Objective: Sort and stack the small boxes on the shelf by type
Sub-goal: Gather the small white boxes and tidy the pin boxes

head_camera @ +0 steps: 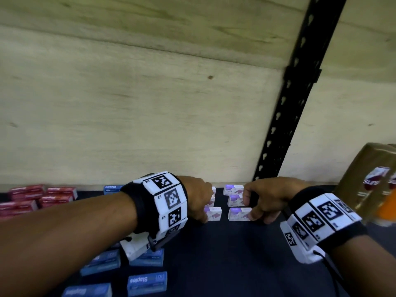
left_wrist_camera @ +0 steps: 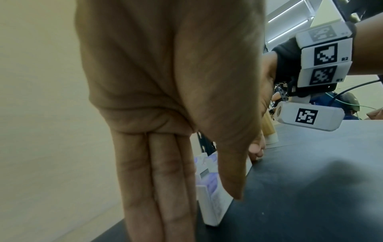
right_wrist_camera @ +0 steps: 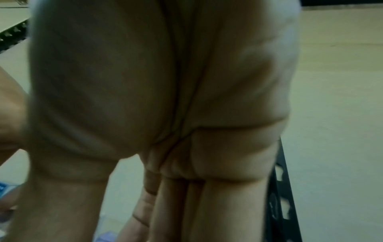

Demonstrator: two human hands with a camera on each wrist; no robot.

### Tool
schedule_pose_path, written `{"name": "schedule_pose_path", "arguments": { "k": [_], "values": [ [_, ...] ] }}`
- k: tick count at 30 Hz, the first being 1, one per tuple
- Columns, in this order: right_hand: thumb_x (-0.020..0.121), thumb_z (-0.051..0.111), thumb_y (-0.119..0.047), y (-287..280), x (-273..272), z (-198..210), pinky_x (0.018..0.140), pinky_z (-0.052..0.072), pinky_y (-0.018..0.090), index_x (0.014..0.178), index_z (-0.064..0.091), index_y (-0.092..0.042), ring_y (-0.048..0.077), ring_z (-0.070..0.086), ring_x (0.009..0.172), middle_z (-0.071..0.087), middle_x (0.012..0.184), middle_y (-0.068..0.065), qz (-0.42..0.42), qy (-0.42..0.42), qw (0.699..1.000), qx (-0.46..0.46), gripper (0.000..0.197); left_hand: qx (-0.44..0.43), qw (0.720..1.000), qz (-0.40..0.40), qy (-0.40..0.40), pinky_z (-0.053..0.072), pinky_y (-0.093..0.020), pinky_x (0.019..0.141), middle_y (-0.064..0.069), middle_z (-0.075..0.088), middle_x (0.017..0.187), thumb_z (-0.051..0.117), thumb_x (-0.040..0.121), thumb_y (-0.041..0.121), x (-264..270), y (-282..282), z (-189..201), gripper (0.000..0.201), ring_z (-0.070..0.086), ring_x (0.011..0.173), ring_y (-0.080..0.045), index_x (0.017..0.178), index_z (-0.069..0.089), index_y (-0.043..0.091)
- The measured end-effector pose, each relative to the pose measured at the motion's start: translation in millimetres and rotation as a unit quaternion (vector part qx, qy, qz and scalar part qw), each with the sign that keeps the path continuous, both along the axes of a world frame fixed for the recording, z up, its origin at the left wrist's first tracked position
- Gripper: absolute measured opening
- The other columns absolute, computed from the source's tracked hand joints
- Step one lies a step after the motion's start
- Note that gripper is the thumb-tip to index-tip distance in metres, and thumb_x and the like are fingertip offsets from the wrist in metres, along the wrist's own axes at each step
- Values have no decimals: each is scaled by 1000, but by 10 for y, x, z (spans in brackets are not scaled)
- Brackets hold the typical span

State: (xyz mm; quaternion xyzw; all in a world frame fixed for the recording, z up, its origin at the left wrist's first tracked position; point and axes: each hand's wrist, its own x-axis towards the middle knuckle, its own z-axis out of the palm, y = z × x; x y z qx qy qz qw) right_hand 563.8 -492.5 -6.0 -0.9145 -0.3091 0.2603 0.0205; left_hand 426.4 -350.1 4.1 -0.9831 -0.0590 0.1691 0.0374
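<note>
Small white-and-purple staple boxes lie in two short columns on the dark shelf (head_camera: 235,264). My left hand (head_camera: 206,209) lies against the left column (head_camera: 214,213) with straight fingers (left_wrist_camera: 161,188), its thumb by the nearest white box (left_wrist_camera: 215,206). My right hand (head_camera: 249,207) touches the right ends of the right column (head_camera: 239,213); its fingers (right_wrist_camera: 196,212) look straight and held together. Blue staple boxes (head_camera: 147,282) lie near the front left. Red boxes (head_camera: 40,198) are grouped at the far left.
A wooden back wall rises behind the boxes, and a black perforated upright (head_camera: 300,103) stands behind the right hand. A wrapped pack of drink bottles (head_camera: 368,179) stands at the right. One more blue box (head_camera: 112,189) sits by the wall.
</note>
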Motion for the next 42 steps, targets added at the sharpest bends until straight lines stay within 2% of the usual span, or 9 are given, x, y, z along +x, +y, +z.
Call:
{"name": "schedule_pose_path", "arguments": {
  "k": [2, 4, 6, 8, 12, 17, 25, 33, 42],
  "values": [
    [84, 77, -28, -16, -58, 100, 63, 55, 28, 99, 57, -22, 18, 63, 57, 69, 74, 6, 3, -18, 1000, -13, 26, 2, 1000, 13, -3, 44, -28, 67, 1, 53, 86, 60, 91, 49, -52, 53, 27, 53, 53, 76, -16, 127, 44, 13],
    [87, 72, -37, -8, -119, 205, 68, 54, 31, 104, 63, -15, 18, 60, 61, 72, 80, 8, 22, -75, 997, -21, 29, 7, 999, 13, -31, 47, -33, 75, 0, 57, 102, 58, 90, 56, -151, 126, 101, 49, 56, 90, -21, 121, 48, 19],
    [88, 67, -46, 34, -214, 305, 78, 51, 30, 108, 64, -16, 14, 59, 73, 68, 92, -2, 61, -150, 987, -4, 36, 21, 997, 6, -76, 43, -32, 72, 5, 54, 96, 53, 90, 60, -323, 216, 208, 44, 53, 86, -19, 116, 49, 25],
    [87, 66, -53, 105, -360, 384, 84, 48, 29, 105, 57, -29, 11, 58, 87, 61, 97, -11, 105, -175, 978, 45, 31, 52, 991, -7, -122, 41, -31, 71, 8, 59, 99, 48, 90, 64, -529, 329, 328, 45, 55, 87, -18, 119, 48, 29],
    [89, 62, -54, 420, -846, 515, 76, 42, 24, 109, 54, -34, 5, 56, 84, 61, 102, -13, 182, -154, 963, 123, 30, 80, 980, 2, -182, 47, -30, 73, 12, 63, 111, 43, 92, 64, -1082, 621, 511, 43, 59, 92, -13, 120, 47, 32],
    [89, 59, -58, 957, -1559, 582, 90, 46, 29, 124, 49, -33, 13, 55, 103, 55, 117, -8, 295, -175, 928, 148, 45, 118, 966, 73, -220, 51, -32, 77, 15, 61, 112, 41, 92, 63, -1927, 942, 572, 40, 60, 96, -11, 116, 49, 32],
    [91, 55, -59, 1760, -2764, 543, 95, 43, 33, 138, 38, -26, 18, 46, 114, 46, 125, 0, 425, -172, 873, 168, 61, 157, 937, 235, -206, 48, -32, 80, 11, 64, 110, 42, 91, 66, -3331, 1353, 395, 42, 60, 93, -16, 114, 50, 32],
    [92, 53, -60, 2346, -3672, 337, 110, 36, 43, 151, 20, -22, 26, 32, 137, 32, 149, 8, 510, -130, 832, 174, 78, 115, 887, 397, -206, 45, -37, 94, 8, 52, 139, 36, 87, 74, -4400, 1702, 108, 58, 55, 116, -19, 133, 42, 38],
    [93, 51, -57, 2616, -4176, -14, 108, 36, 44, 141, 34, -18, 29, 27, 136, 35, 143, 11, 550, -127, 819, 102, 64, 7, 829, 504, -242, 43, -43, 101, 11, 44, 141, 28, 87, 72, -5044, 1811, -366, 56, 49, 123, -17, 132, 45, 43]
  ]
}}
